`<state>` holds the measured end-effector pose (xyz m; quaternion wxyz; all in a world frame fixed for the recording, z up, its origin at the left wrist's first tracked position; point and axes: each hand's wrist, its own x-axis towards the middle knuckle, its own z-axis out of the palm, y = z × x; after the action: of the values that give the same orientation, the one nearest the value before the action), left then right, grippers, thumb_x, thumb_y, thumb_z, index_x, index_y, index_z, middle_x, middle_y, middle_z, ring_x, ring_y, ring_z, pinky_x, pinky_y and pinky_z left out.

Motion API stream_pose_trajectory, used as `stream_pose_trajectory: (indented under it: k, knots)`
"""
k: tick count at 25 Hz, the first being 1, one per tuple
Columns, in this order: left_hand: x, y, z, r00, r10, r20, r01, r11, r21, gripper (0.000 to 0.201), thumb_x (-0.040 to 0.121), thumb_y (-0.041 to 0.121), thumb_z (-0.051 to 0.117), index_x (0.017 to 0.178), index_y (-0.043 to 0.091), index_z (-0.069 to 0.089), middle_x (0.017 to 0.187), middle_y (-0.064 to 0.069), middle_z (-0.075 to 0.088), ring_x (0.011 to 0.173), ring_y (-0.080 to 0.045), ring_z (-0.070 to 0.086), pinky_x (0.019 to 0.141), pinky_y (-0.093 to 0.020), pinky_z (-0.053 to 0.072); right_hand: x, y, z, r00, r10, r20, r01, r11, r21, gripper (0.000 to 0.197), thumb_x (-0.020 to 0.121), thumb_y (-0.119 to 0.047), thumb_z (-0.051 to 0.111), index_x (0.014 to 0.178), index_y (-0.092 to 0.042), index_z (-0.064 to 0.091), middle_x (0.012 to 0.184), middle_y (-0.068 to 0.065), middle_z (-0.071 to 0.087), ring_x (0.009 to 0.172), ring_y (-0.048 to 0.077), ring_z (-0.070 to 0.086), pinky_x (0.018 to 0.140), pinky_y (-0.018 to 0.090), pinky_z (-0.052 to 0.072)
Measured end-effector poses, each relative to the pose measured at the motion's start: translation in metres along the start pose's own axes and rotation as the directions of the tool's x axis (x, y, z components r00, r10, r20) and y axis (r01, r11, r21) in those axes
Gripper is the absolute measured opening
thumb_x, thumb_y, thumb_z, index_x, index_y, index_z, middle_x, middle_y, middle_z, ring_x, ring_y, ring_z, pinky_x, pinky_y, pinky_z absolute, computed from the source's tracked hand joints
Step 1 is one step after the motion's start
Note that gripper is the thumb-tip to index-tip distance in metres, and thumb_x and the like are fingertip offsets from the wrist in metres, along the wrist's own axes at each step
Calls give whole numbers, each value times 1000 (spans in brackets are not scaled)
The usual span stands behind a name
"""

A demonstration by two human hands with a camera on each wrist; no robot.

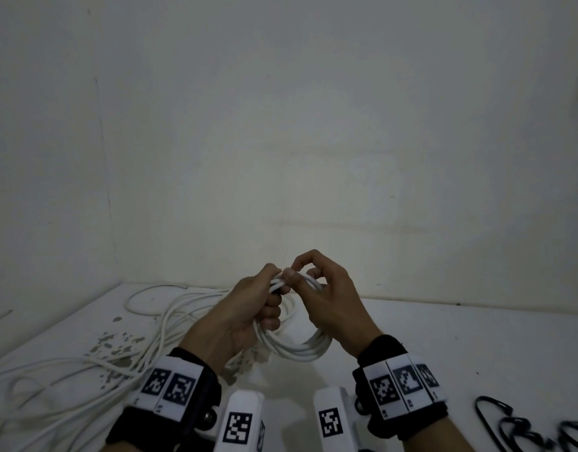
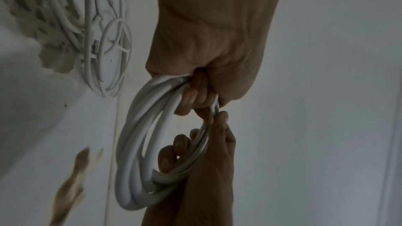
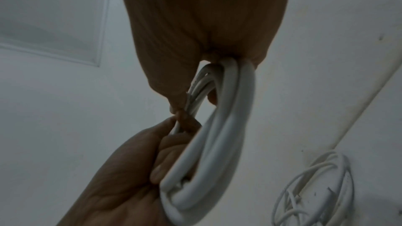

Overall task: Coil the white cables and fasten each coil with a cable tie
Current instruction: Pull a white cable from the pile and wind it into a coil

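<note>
Two wrist bands (image 1: 180, 386) with black-and-white square markers sit nearest the camera in the head view, one on each forearm, and between them two white marker blocks (image 1: 240, 422) stick up from the bottom edge. Off to the right, at the near edge of the white table (image 1: 476, 337), lie some black cable ties (image 1: 522, 425), blurred and partly cut off by the frame.

Just beyond the bands, both hands hold one white cable coil (image 1: 297, 347) above the table. Its lower arc hangs down between the wrists. The left hand (image 1: 248, 311) is closed in a fist around the left side of the coil, fingers curled over the bundled turns; the left wrist view shows the strands running out from under those fingers (image 2: 191, 95). The right hand (image 1: 326, 298) grips the right side, and its thumb and forefinger pinch the strands at the top of the loop, right against the left hand's knuckles. Whether anything besides cable sits in that pinch cannot be told.

Further left, a loose white cable pile (image 1: 85, 363) sprawls across the table, untied, over a patch of chipped paint (image 1: 118, 344). One thin loop of it reaches back toward the corner where the table meets the pale wall (image 1: 281, 125)
</note>
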<state>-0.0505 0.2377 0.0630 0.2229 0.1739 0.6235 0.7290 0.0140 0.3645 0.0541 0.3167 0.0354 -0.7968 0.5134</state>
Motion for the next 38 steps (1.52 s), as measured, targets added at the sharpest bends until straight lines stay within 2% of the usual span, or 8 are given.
stream_pose_trajectory:
  k: [4,7,11,15,19,23,33,38]
  knots:
    - [0,1,-1,1000,-4,-17,4,1000,10,36,98,25,37,65,12,46,47,4,19,37,-9,15,38,-17,16,1,6,0,996,-87,5,87,986,-144,9,95,-36,63,89,-29,61,78,1,60,59,10,50,56,29,45]
    - [0,2,-4,999,-27,-22,27,1000,11,41,98,24,38,59,14,46,48,4,20,36,-9,16,38,-17,17,3,5,-6,955,-286,83,297,903,-310,5,92,-31,68,96,-27,69,94,-3,66,84,6,61,76,24,51]
    - [0,4,-6,999,-36,-28,36,999,14,40,99,24,37,62,12,47,48,3,21,35,-9,18,36,-17,18,3,5,-17,940,-305,155,338,898,-283,11,86,-26,76,97,-22,74,91,-12,74,87,5,68,80,23,54]
    - [-2,1,-3,999,-29,-27,32,994,103,40,101,26,38,70,6,53,49,2,24,37,-9,20,37,-18,21,3,18,-12,915,-351,199,402,821,-405,15,83,-17,75,96,-21,68,90,-5,73,80,13,67,77,36,55]
    - [-4,1,-3,1000,-21,-14,24,964,266,40,102,34,40,72,8,50,48,3,28,39,-11,25,39,-21,29,7,18,-14,942,-268,200,329,849,-414,7,91,-16,71,92,-16,64,89,4,73,81,21,70,72,42,58]
    - [-5,2,-2,1000,-18,26,10,957,289,45,101,43,45,73,9,51,46,5,30,38,-9,27,39,-22,32,4,17,-18,959,-235,159,277,897,-344,12,90,-14,73,83,-16,62,87,-1,73,79,11,70,72,38,60]
    - [-8,5,-2,1000,-1,18,-4,953,302,39,100,39,46,72,12,49,47,5,26,38,-9,21,40,-20,21,7,20,-18,974,-196,116,217,953,-212,14,84,-13,77,77,-12,65,83,-3,73,74,16,71,68,48,58]
    - [-9,-2,2,1000,16,-2,-15,953,303,37,100,32,44,67,14,45,47,4,25,40,-10,19,43,-20,17,-3,6,-26,980,-63,187,102,973,-207,17,82,-24,81,79,-15,67,92,-3,74,80,11,73,73,42,61]
